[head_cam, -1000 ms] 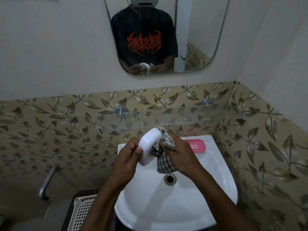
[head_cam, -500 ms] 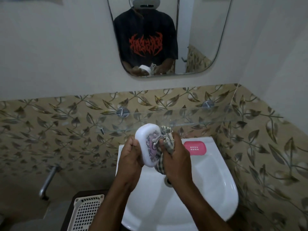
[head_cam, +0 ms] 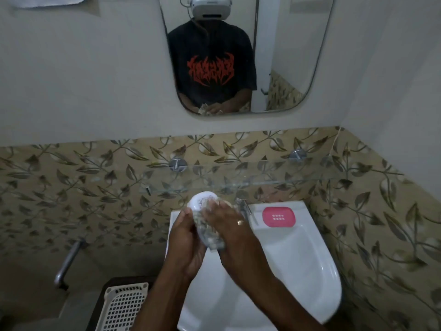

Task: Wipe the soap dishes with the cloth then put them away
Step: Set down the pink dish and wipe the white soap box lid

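Observation:
Over the back of the white sink [head_cam: 298, 271], my left hand [head_cam: 186, 242] holds a white oval soap dish [head_cam: 199, 201] on edge, its inside turned toward me. My right hand [head_cam: 229, 228], with a ring on one finger, presses a checked cloth [head_cam: 210, 235] into the dish. The cloth and the hands cover most of the dish's lower half. A pink soap dish [head_cam: 278, 216] lies flat on the sink's back ledge to the right, apart from both hands.
A glass shelf [head_cam: 262, 175] on metal pegs runs along the leaf-patterned tiles just above my hands. The tap [head_cam: 245, 206] stands behind my right hand. A white plastic basket [head_cam: 124, 306] sits low at the left beside the sink. A mirror [head_cam: 286, 56] hangs above.
My right hand has slid the cloth down across the inside of the white dish, and it now covers more of it. Both hands sit slightly lower over the sink.

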Action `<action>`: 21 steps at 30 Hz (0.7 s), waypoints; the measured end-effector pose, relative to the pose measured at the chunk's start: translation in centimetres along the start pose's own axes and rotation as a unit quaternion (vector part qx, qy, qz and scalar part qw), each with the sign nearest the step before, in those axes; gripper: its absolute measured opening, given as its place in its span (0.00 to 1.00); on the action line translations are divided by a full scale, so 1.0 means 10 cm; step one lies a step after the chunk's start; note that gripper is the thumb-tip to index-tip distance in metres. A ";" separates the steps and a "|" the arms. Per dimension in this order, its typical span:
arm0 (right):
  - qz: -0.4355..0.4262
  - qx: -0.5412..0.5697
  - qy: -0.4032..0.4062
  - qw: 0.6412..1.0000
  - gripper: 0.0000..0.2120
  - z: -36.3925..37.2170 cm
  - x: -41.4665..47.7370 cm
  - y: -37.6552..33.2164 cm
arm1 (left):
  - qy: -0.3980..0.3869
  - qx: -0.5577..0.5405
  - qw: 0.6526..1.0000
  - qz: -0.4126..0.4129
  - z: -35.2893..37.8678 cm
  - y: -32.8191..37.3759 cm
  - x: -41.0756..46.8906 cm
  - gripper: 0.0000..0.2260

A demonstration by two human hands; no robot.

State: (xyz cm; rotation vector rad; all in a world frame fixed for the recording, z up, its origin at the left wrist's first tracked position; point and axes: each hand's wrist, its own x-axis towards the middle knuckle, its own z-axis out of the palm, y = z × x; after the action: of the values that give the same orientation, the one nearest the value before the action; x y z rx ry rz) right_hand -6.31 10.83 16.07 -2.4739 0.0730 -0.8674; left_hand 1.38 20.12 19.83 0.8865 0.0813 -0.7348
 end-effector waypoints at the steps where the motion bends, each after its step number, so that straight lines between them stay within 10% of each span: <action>1: -0.035 -0.010 -0.019 0.999 0.32 0.01 -0.13 0.02 | 0.007 -0.032 0.999 0.002 -0.07 0.05 0.02 0.22; 11: 0.104 0.049 0.019 0.993 0.29 -0.09 0.27 0.11 | 0.018 0.006 1.000 -0.003 0.14 -0.23 0.00 0.21; 18: -0.037 -0.035 -0.018 0.999 0.31 0.02 -0.21 -0.07 | -0.024 -0.056 0.995 -0.081 -0.10 0.00 0.03 0.24; 21: 0.082 0.068 0.020 0.994 0.38 -0.04 -0.24 0.02 | -0.011 -0.049 0.998 -0.038 -0.14 -0.07 0.05 0.21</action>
State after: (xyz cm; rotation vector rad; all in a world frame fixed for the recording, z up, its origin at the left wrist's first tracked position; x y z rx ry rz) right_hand -8.40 10.99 14.90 -2.2885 0.2221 -0.8242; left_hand 1.64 20.63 18.29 0.7861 0.1310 -0.8038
